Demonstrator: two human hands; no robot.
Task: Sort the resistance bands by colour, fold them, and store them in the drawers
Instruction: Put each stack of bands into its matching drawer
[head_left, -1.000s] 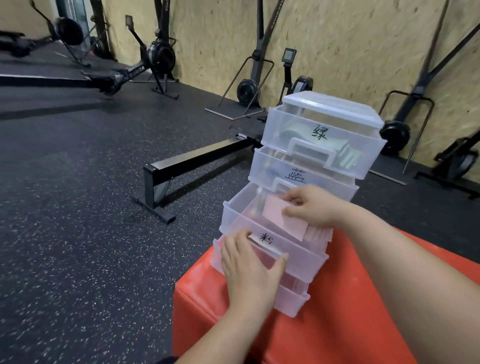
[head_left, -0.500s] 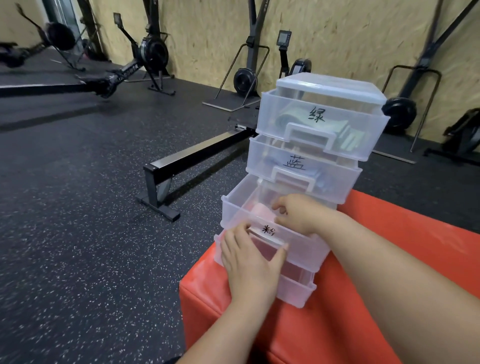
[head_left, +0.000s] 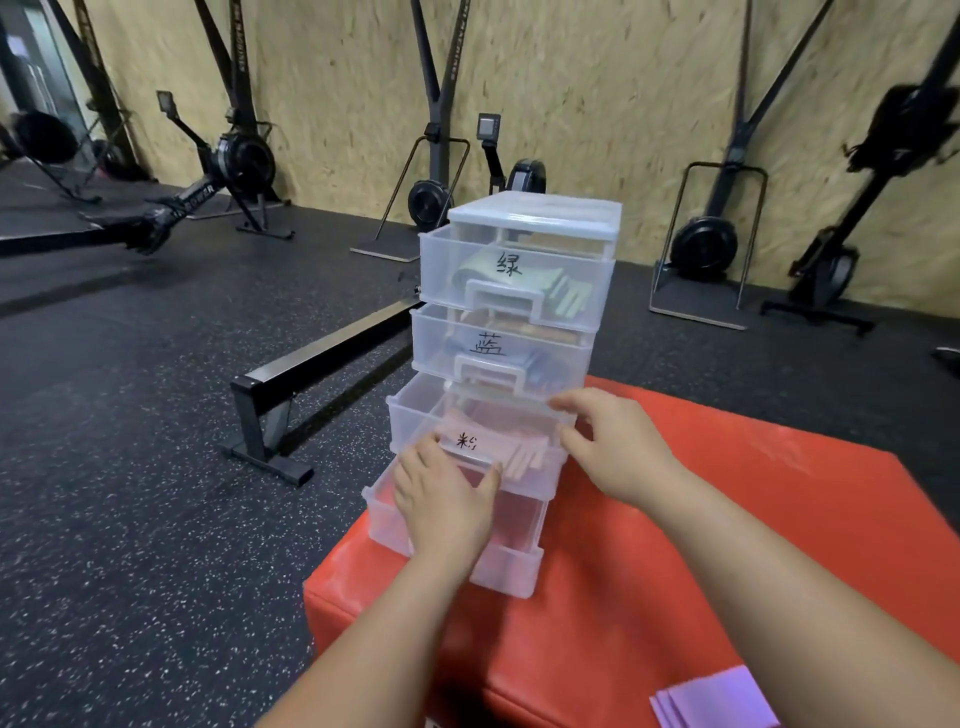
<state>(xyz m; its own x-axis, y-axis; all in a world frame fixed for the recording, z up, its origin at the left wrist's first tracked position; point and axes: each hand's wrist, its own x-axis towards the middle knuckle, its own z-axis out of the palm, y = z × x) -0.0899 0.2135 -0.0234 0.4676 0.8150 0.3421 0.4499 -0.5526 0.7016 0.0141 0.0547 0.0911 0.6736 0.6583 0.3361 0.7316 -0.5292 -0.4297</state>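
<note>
While set to close clear plastic third drawer (head_left: 413, 434) on folded pink resistance bands (head_left: 488, 415) inside | gripping handle (head_left: 470, 453) with curled left hand (head_left: 444, 501), bracing right rim with loose-fingered right hand (head_left: 618, 447), grasping nothing | could snag raised band edge; could shove drawer stack (head_left: 535, 213) off red padded box (head_left: 727, 519) corner

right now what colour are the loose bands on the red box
The loose bands are purple; head view, bottom right.

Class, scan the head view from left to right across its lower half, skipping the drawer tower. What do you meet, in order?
black rower rail → left hand (gripping the pink drawer) → right hand → folded purple bands
</note>
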